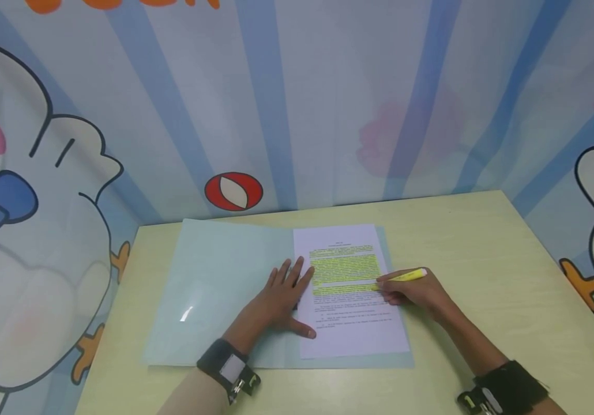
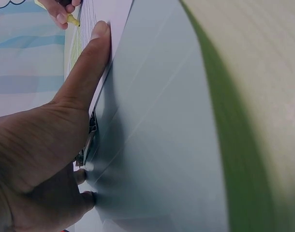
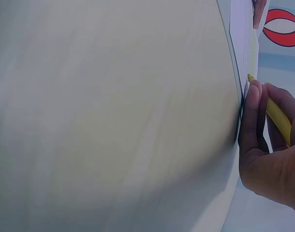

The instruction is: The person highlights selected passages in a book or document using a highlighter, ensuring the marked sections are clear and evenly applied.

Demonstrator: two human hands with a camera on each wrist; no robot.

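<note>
A printed sheet (image 1: 354,337) lies on the right half of an opened pale blue folder (image 1: 214,288). Yellow marking covers much of its upper text, down to about the middle of the page. My right hand (image 1: 418,291) pinches a yellow highlighter (image 1: 410,275), its tip at the right end of the lowest marked line. The highlighter (image 3: 279,118) also shows between the fingers in the right wrist view. My left hand (image 1: 281,300) rests spread over the sheet's left edge, thumb (image 2: 100,36) on the paper. A metal clip (image 2: 93,123) at the folder's fold is partly hidden by that hand.
The folder lies on a light wooden table (image 1: 484,259). Behind the table hangs a striped backdrop (image 1: 318,104) with cartoon figures. Each wrist wears a black strap (image 1: 512,387) with a small camera.
</note>
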